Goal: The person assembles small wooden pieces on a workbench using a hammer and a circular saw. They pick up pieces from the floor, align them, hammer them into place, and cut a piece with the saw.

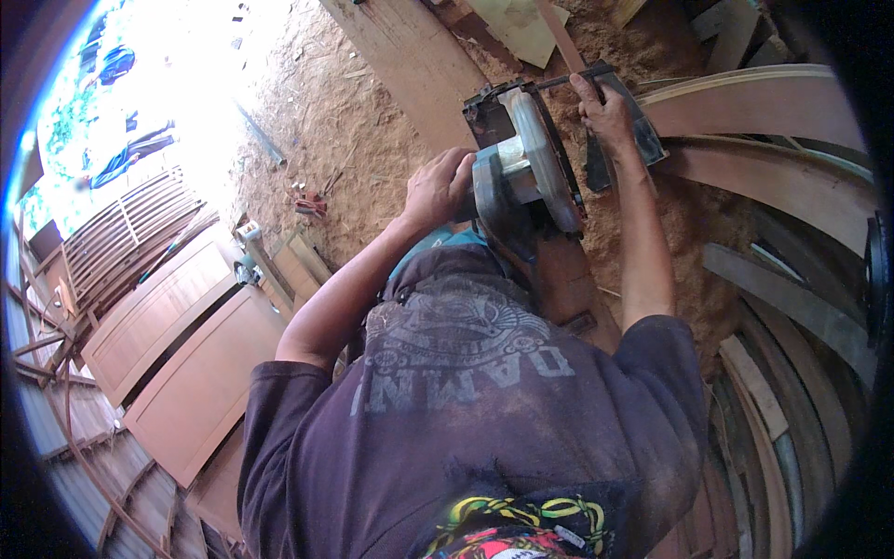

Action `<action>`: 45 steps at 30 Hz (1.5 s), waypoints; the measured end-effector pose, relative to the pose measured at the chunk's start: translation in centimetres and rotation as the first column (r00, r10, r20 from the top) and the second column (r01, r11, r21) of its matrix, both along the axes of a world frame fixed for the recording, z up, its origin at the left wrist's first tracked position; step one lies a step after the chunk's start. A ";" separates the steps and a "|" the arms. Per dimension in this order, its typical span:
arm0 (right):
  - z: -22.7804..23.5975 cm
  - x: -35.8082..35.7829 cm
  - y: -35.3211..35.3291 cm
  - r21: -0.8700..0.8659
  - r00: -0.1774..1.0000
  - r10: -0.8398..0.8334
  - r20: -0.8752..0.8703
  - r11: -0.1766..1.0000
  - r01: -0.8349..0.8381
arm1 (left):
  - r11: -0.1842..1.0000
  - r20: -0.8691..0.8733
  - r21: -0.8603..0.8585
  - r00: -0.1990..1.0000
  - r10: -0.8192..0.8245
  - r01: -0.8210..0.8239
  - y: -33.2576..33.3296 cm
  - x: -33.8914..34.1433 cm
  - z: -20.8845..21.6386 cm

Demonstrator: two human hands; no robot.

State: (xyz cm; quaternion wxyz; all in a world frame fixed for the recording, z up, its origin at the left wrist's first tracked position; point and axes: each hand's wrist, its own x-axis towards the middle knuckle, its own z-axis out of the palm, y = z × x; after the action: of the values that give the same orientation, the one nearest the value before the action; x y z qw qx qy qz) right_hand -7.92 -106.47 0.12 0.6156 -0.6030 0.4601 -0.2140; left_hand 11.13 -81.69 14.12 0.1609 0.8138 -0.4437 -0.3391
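A circular saw with a pale round blade guard and a dark motor housing is in front of my chest, over a board. My left hand lies over the left side of the saw's body, fingers curled against it; its grip underneath is hidden. On the right, my right hand closes around the edge of a dark flat metal plate beside the saw, near a thin black rod. A narrow wood strip runs away from the right fingertips. The saw blade is not visible.
Curved wooden pieces crowd the right side. A wide plank extends ahead over sawdust-covered ground. To the left stand brown wood panels and a slatted stack. People in blue appear in the bright background.
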 end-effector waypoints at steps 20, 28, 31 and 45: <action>-1.0 1.3 0.5 -0.174 0.962 0.043 -0.271 0.980 -0.093 | 1.000 -0.016 -0.006 1.000 -0.018 0.018 0.0 0.1 -0.2; -0.2 1.0 1.1 -0.135 0.970 0.081 -0.230 0.984 -0.114 | 1.000 -0.010 0.013 1.000 -0.020 0.021 -0.1 0.4 -0.3; -0.2 1.9 2.3 -0.009 0.978 0.161 -0.136 0.986 -0.164 | 1.000 -0.004 0.014 1.000 -0.028 0.028 0.0 0.3 -0.5; 0.6 -0.9 7.4 -0.346 0.957 -0.156 -0.246 0.936 0.063 | 0.998 -0.006 0.067 1.000 0.006 -0.006 0.4 0.4 -1.5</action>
State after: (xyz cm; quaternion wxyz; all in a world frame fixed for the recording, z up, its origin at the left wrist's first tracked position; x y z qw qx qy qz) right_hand -8.80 -99.06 0.73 0.4230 -0.6952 0.5296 -0.2393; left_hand 11.51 -81.31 12.58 0.1360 0.8189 -0.4292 -0.3560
